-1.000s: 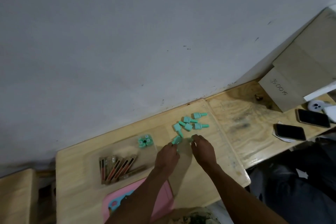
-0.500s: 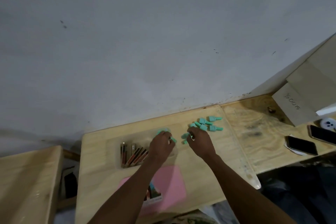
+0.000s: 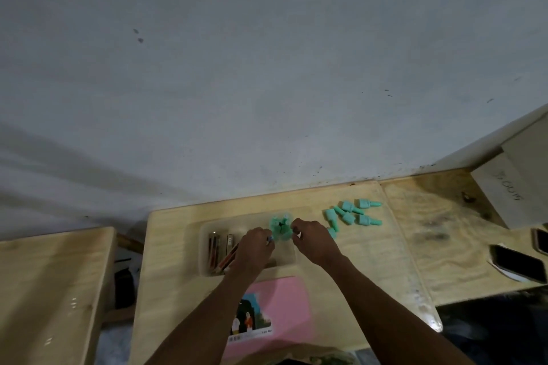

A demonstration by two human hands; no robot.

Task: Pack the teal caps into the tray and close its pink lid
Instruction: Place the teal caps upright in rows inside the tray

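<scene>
From my head camera, my left hand (image 3: 256, 249) and right hand (image 3: 314, 241) sit close together over the far end of the clear tray (image 3: 204, 246), fingers curled in toward a bunch of teal caps (image 3: 280, 227) standing in it, though the blur won't let me tell whether either hand actually pinches one. Brown sticks (image 3: 219, 249) lie in the tray's left part, and more loose caps (image 3: 353, 213) lie on the table (image 3: 370, 261) to my right. The pink lid (image 3: 284, 299) lies flat just in front of the tray, under my forearms, and a phone (image 3: 517, 264) rests far right.
</scene>
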